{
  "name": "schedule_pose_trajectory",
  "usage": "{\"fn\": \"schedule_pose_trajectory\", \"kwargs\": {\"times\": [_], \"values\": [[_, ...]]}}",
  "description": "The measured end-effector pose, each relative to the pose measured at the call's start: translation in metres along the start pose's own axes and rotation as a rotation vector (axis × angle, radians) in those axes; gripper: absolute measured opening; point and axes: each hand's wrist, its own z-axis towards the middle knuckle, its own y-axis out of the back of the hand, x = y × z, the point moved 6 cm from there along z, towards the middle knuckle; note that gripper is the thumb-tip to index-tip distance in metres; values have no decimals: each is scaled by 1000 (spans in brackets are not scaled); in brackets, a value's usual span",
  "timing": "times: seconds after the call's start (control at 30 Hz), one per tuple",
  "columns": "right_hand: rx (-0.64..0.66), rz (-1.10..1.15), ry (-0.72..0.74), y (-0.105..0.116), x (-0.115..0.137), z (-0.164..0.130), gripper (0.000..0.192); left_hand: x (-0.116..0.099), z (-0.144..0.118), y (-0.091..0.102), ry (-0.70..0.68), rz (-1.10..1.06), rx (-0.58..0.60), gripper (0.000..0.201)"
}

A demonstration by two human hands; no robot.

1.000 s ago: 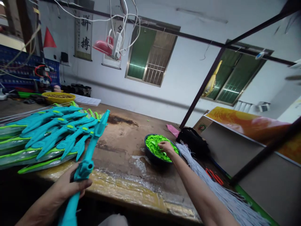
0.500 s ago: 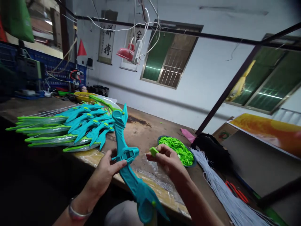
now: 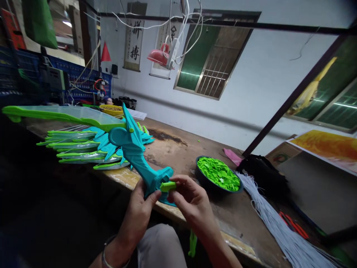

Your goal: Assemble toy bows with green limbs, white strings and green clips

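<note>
My left hand (image 3: 141, 206) is wrapped round the middle of a teal toy bow (image 3: 134, 149), which is tilted with one green-edged translucent limb (image 3: 64, 114) reaching far left. Between the fingers of my right hand (image 3: 192, 199) is a small bright green plastic piece (image 3: 168, 186), held against the opening in the bow's middle. How far it sits inside the opening, I cannot tell. The bow's lower part is mostly hidden behind my right hand; a green tip shows below the wrist.
Several teal and green bows (image 3: 80, 145) lie piled on the table's left. Right of my hands stands a dark bowl (image 3: 199, 175) of green pieces, beside a bundle of white cords (image 3: 267, 212) and red-handled scissors (image 3: 294, 225). A red lamp (image 3: 158, 56) hangs above.
My right hand has brought the green piece left to the bow's middle. The bow has turned in my left hand, so its upper limb now extends left. The view has shifted slightly.
</note>
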Motion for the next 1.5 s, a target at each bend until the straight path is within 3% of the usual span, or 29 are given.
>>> {"fn": "schedule_pose_trajectory", "kwargs": {"times": [0.3,0.43,0.6,0.73,0.9,1.3,1.5], "values": [[-24,-496,211,5,13,-7,13,7,-9,-1,31,-117,59,46],[-11,-578,269,-1,21,-8,11,6,-12,-3,46,-127,92,42],[-27,-652,245,-7,17,-13,7,4,-14,-2,15,-71,48,39],[-78,-590,205,-7,10,-17,4,3,-13,-1,-2,-60,5,39],[-103,-403,54,-1,1,-15,8,-1,-13,-1,10,47,6,40],[-159,-208,-44,-2,-8,-12,13,-5,-12,-2,-34,34,41,35],[-103,-392,-6,0,-6,-10,14,0,-14,2,-15,44,9,33]]}}
